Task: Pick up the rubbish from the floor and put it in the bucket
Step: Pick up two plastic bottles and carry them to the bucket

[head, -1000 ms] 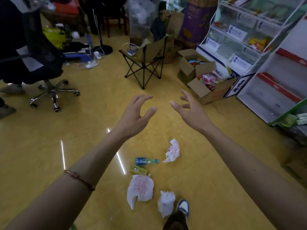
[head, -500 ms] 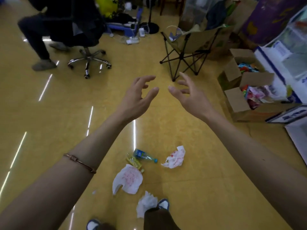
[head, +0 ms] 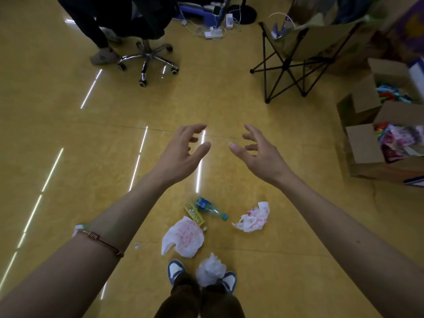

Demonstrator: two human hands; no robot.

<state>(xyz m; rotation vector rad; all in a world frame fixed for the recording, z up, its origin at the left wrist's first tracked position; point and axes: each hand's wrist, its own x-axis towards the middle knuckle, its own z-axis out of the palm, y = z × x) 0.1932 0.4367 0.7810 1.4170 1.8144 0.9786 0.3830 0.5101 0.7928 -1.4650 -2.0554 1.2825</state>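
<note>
Left hand [head: 181, 154], right hand [head: 259, 154] loosely spread, empty, rubbish [head: 183, 237] on floor below

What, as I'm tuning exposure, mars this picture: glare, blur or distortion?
Head view: white glare streaks on the glossy floor, one passing behind the left hand; wide-angle stretch at the edges, dim corners; the blue bottle and crumpled bags look reasonably sharp.

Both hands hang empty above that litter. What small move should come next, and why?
Probably lower the right hand toward the crumpled red-and-white wrapper: it lies loose on the floor on that side, and that hand is empty.
</note>
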